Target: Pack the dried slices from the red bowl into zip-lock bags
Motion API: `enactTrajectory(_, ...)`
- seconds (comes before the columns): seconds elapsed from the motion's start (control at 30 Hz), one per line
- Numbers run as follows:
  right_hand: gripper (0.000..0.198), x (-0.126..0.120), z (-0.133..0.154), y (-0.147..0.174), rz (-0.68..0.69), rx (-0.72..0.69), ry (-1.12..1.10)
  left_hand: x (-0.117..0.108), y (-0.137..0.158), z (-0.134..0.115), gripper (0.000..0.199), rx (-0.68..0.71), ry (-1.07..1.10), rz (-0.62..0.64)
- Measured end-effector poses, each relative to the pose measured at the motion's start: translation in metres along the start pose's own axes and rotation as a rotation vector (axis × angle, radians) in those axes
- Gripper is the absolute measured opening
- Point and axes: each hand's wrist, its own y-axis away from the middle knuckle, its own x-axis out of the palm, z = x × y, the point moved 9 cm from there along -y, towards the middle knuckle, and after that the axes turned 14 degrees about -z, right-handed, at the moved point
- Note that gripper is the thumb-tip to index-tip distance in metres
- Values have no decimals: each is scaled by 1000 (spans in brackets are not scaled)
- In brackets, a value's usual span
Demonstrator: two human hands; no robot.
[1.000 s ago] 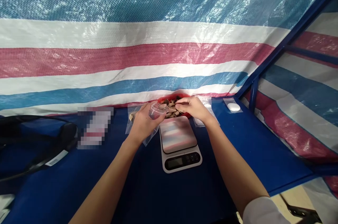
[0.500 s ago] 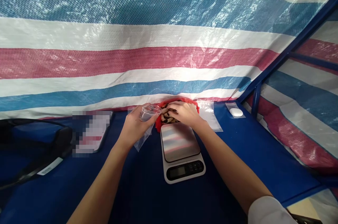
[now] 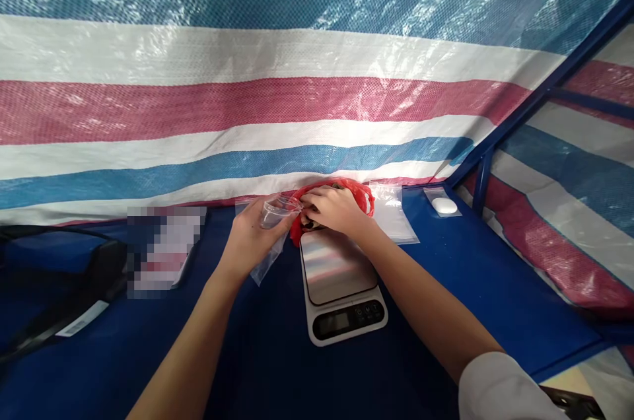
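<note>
My left hand (image 3: 252, 232) is closed on a clear plastic bag (image 3: 270, 255), whose mouth is held round and open. Over the red plastic bag (image 3: 364, 192) is my right hand (image 3: 329, 209), palm down, with its curled fingertips at the rim of the clear bag. What lies inside those fingers is hidden. Dark and pale pieces (image 3: 310, 223), too small to name, show in the red bag below the hand. Just in front stands a white kitchen scale (image 3: 341, 268) with a bare metal plate; its display cannot be read.
Flat clear bags (image 3: 395, 215) lie right of the red bag. Farther right is a small bag with a white rounded object (image 3: 444, 206). A blurred-out flat item (image 3: 166, 251) and a black strap (image 3: 94, 281) lie left. Striped sheeting (image 3: 247, 100) hangs behind the blue table (image 3: 475, 301).
My right hand has shifted left from over the pieces in the red bag to the clear bag's mouth. My left hand keeps its hold on the clear bag. The view has turned slightly.
</note>
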Motion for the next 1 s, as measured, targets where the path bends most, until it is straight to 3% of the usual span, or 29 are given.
enactTrajectory(0.3,24,-13,-20,15,-103,140,-106,4,2,4,43,7,4,2)
enactTrajectory(0.5,19,-25,-30,24,-152,234,-377,12,7,1,50,63,25,23)
enactTrajectory(0.63,26,-36,-39,27,-191,358,-704,17,9,-1,54,87,5,45)
enactTrajectory(0.77,31,-56,-30,26,-185,346,-933,24,13,-6,58,122,19,92)
enactTrajectory(1.0,31,-61,-8,28,-53,269,-948,32,18,-16,63,123,61,141)
